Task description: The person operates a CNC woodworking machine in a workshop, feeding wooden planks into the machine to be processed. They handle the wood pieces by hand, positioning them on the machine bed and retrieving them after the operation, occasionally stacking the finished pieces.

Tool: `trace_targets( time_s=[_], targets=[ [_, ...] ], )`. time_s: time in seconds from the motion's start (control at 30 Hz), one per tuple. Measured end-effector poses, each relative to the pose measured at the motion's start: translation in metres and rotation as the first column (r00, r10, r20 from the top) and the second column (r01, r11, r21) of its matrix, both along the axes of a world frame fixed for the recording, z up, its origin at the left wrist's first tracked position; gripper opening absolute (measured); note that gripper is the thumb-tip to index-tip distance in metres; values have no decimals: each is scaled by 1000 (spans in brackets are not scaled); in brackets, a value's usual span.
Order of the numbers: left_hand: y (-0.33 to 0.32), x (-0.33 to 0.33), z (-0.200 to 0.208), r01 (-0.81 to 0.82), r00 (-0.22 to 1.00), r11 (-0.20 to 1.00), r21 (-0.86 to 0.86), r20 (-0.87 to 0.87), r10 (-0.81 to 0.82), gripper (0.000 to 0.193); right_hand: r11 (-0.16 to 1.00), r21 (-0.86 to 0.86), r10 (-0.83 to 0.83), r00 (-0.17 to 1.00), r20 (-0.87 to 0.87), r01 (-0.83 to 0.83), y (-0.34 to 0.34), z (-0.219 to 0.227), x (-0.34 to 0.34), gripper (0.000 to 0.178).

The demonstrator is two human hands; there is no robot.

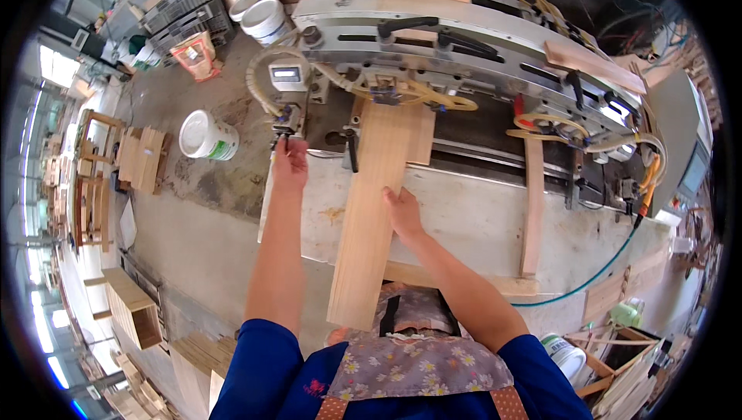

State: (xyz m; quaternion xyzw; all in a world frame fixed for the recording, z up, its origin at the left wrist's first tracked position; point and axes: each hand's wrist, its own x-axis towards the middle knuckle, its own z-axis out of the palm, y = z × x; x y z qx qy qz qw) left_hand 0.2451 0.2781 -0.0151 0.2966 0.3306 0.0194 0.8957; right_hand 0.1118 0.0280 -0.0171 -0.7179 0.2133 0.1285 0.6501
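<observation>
A long pale wooden board [369, 211] runs from under the machine's clamp toward my body, its near end hanging past the table edge. My right hand [403, 213] grips its right edge, thumb on top and the other fingers mostly hidden. At the machine's left end, my left hand [290, 163] is closed at a small dark lever [283, 140] below a metal valve block [287, 116]. A second, shorter board [420, 134] lies beside the long one, partly covered by it. Yellowish air hoses [433, 95] loop over the boards at the clamp.
The grey woodworking machine [479, 57] spans the far side, with black clamp handles [410, 26]. Narrow wooden strips [533, 204] lie on the worktable [471, 211] at right. A teal hose [580, 290] curves at lower right. White buckets [207, 136] stand on the floor at left.
</observation>
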Motion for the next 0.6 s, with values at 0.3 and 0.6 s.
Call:
trace_targets(
  time_s=[0.3, 0.6],
  targets=[
    [4, -8, 14, 62, 995, 976, 207, -94, -43, 26, 993, -100, 51, 998, -45, -55, 6, -5, 6, 48],
    [-131, -134, 87, 312, 880, 323, 894, -144, -452, 20, 929, -249, 261, 962, -77, -272, -77, 18, 10, 39]
  ],
)
